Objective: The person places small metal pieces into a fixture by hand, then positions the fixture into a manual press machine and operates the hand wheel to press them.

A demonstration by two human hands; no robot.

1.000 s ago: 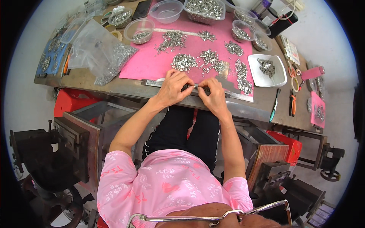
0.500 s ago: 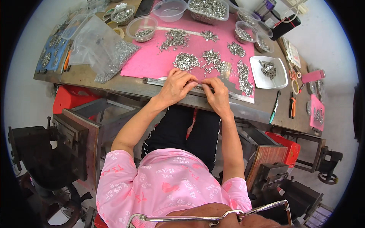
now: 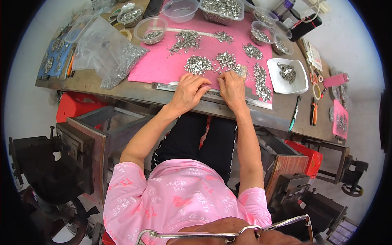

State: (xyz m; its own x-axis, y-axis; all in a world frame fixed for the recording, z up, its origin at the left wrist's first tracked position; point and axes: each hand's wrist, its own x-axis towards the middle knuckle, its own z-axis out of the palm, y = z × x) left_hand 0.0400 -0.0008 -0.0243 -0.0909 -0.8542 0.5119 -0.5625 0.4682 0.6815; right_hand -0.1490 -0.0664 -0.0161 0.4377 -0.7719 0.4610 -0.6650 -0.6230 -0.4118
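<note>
My left hand [image 3: 189, 92] rests at the near edge of the pink mat [image 3: 143, 65], over a long metal bar [image 3: 163, 86]. Its fingers are curled and the thumb lies close to the forefinger; whatever they hold is too small to make out. Several small pieces sit in a row on the bar, in the gap between my hands. My right hand [image 3: 232, 90] reaches to the near side of a loose pile of small shiny metal pieces [image 3: 226, 60]. Its thumb and forefinger are drawn together there, and the tips are partly hidden. Another pile of flat metal pieces [image 3: 198, 64] lies beyond my left hand.
A white square dish [image 3: 302, 83] with metal pieces stands right of the mat. Beyond are plastic tubs [image 3: 151, 25] and a heaped container [image 3: 222, 18]. A clear bag of pieces [image 3: 122, 61] lies left. A toothbrush [image 3: 295, 114] and pliers [image 3: 313, 113] lie right.
My right hand has moved forward from the bar to the pile, away from my left fingers. The row of pieces between my hands shows more. My left hand stays nearly in place.
</note>
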